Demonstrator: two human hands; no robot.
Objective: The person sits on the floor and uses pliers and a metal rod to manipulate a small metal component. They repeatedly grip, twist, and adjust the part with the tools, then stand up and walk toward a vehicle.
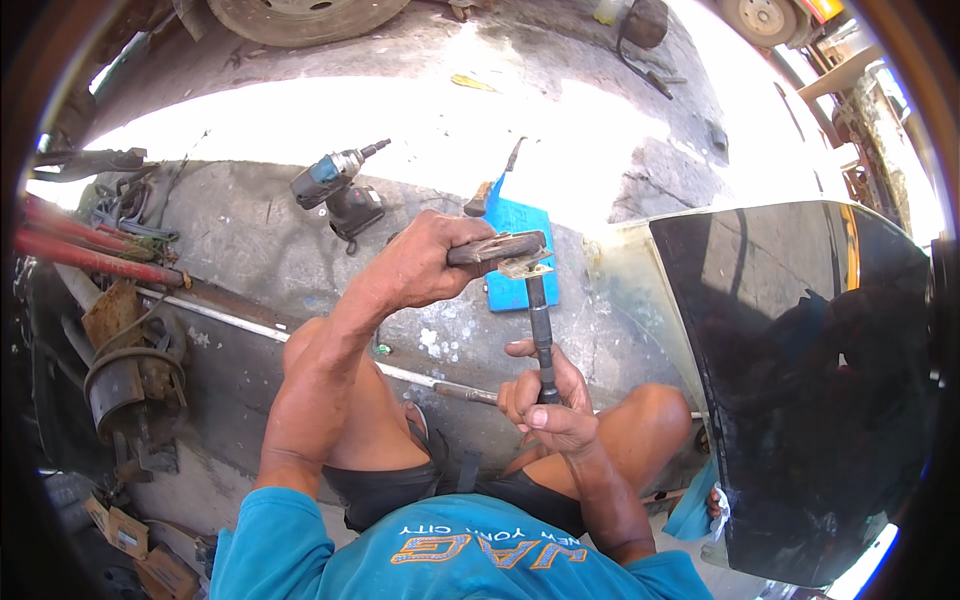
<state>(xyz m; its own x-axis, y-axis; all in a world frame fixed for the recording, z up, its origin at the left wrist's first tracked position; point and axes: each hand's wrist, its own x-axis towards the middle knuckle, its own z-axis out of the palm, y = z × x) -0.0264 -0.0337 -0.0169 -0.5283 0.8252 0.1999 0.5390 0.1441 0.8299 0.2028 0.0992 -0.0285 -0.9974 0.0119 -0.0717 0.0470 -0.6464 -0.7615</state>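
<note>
A: What is at the far left?

B: There is a red bar (95,258) and, lower, a rusty round metal part (135,385). Then a blue-and-black power tool (330,182) rests on the floor (245,215).

A: And the left hand (425,262)?

B: It is closed around a thick dark piece (490,248), which is held above the floor, in front of the person. At its right end there is a pale metal plate (522,268).

A: How would this piece handle?

B: I think it is stiff and rather heavy, and perhaps slippery if there is grease. The thick left end, where the fingers are, looks the good place to hold.

A: What is under it?

B: A flat blue box (515,292) lies on the floor behind. Just below the plate stands a dark rod (540,320), almost upright; whether they are joined, I cannot tell.

A: Who holds the rod?

B: The right hand (562,400) grips its lower part. The rod seems hard and not fragile, so a firm grip there should be safe.

A: And farther right?

B: A large dark glossy panel (790,400).
</note>
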